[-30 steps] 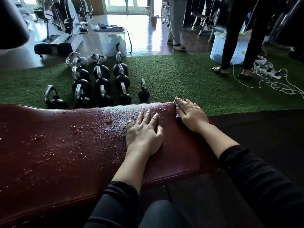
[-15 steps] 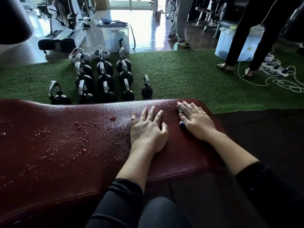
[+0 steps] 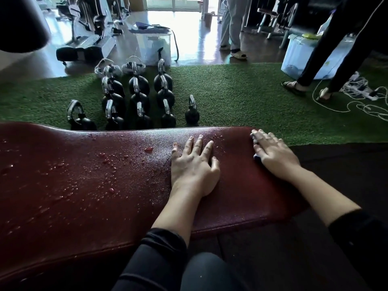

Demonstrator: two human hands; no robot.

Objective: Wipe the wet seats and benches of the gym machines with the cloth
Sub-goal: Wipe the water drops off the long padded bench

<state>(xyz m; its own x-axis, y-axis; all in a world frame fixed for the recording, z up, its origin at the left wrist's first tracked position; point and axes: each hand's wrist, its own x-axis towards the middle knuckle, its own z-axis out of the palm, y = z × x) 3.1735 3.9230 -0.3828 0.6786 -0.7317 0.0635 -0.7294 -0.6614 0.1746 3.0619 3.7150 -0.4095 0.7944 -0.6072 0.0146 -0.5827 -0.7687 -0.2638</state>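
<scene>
A dark red padded bench [image 3: 84,185] stretches across the view, beaded with water drops on its left and middle. My left hand [image 3: 193,166] lies flat on the pad near its middle, fingers spread. My right hand [image 3: 273,152] presses flat on a small cloth [image 3: 256,155] at the bench's far right corner. Only a pale blue-white sliver of the cloth shows under the fingers and palm. The pad between my two hands looks drier than the left part.
Several black kettlebells [image 3: 138,101] stand in rows on green turf [image 3: 241,97] just beyond the bench. Two people's legs [image 3: 315,55] stand at the right and back. White cables [image 3: 361,99] and a clear plastic bin [image 3: 302,57] lie at the right. Gym machines [image 3: 88,36] stand back left.
My right hand with the cloth has slid outward toward the bench's right end, away from my left hand. My left hand stays flat in place.
</scene>
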